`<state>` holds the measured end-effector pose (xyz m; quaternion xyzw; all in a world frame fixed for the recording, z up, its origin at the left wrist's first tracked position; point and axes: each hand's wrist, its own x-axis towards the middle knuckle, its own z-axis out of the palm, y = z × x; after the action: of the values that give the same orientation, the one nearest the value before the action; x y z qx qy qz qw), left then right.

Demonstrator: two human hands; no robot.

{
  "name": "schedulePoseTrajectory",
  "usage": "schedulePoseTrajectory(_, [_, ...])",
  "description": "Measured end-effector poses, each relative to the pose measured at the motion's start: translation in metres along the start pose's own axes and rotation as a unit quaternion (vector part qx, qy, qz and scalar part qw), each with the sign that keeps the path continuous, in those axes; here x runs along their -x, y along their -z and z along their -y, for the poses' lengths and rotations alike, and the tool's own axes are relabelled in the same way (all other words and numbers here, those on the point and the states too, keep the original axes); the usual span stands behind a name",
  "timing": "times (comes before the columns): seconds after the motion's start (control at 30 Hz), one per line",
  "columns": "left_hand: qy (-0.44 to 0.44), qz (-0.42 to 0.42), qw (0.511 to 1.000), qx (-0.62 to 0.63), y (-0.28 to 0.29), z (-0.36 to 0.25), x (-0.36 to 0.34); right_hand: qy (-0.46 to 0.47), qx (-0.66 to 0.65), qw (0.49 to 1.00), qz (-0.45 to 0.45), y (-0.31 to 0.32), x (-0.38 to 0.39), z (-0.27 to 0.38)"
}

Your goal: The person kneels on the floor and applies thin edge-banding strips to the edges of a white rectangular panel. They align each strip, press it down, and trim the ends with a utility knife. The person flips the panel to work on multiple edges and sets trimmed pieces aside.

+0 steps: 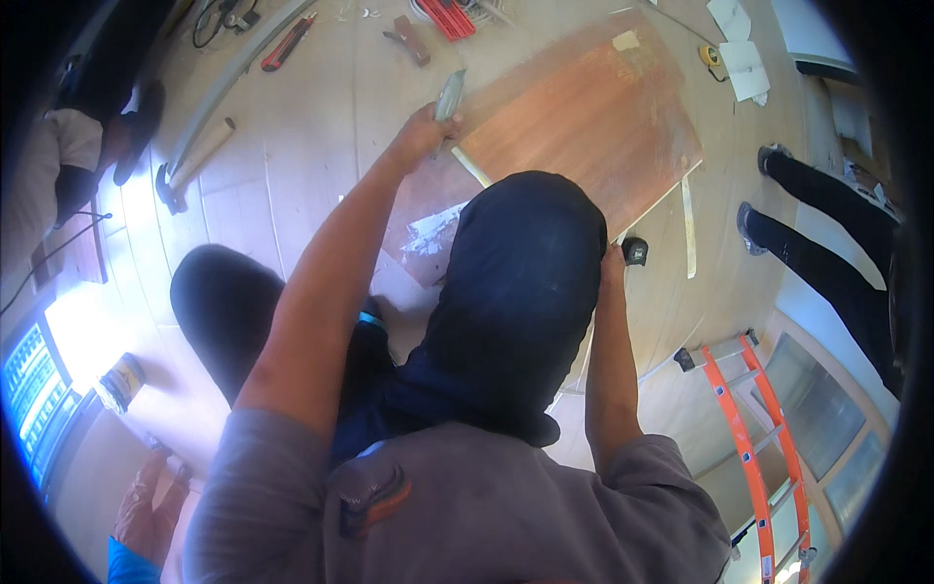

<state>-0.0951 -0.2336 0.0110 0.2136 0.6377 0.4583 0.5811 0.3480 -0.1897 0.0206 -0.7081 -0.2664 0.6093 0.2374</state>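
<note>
My left hand [428, 131] is closed around a grey utility knife [449, 95], its tip pointing away from me. It is just past the left edge of a reddish-brown wooden panel [584, 117] lying on the floor. A pale strip [472, 167] runs along the panel's edge near that hand. Beyond my raised knee, my right hand [613, 263] is at the panel's near right edge, its fingers bent and partly hidden by the knee. What it grips cannot be made out. Right beside it lies a black tape measure [635, 251].
A hammer [167, 187], a red utility knife [289, 44] and a wooden block [410, 41] lie at the far left. A yellow tape measure [711, 57] and papers [744, 71] are far right. Another person's legs [827, 234] extend from the right, above an orange ladder [759, 438].
</note>
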Motion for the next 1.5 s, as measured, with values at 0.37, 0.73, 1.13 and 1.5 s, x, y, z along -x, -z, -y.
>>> schedulePoseTrajectory(0.37, [-0.026, 0.011, 1.0, -0.008, 0.01, 0.002, 0.0, -0.05, -0.087, 0.995, 0.01, -0.021, 0.02, 0.005])
schedulePoseTrajectory(0.73, [0.11, -0.344, 0.929, 0.08, -0.002, 0.074, 0.051, -0.019, -0.164, 0.976, 0.14, -0.079, 0.041, -0.015])
schedulePoseTrajectory(1.13, [0.013, -0.273, 0.961, -0.041, -0.006, 0.08, 0.057, -0.026, 0.224, 0.942, 0.249, -0.075, 0.017, 0.007])
schedulePoseTrajectory(1.5, [0.018, -0.284, 0.952, -0.116, -0.041, 0.032, 0.093, 0.254, 0.474, 0.826, -0.166, -0.031, -0.176, 0.185])
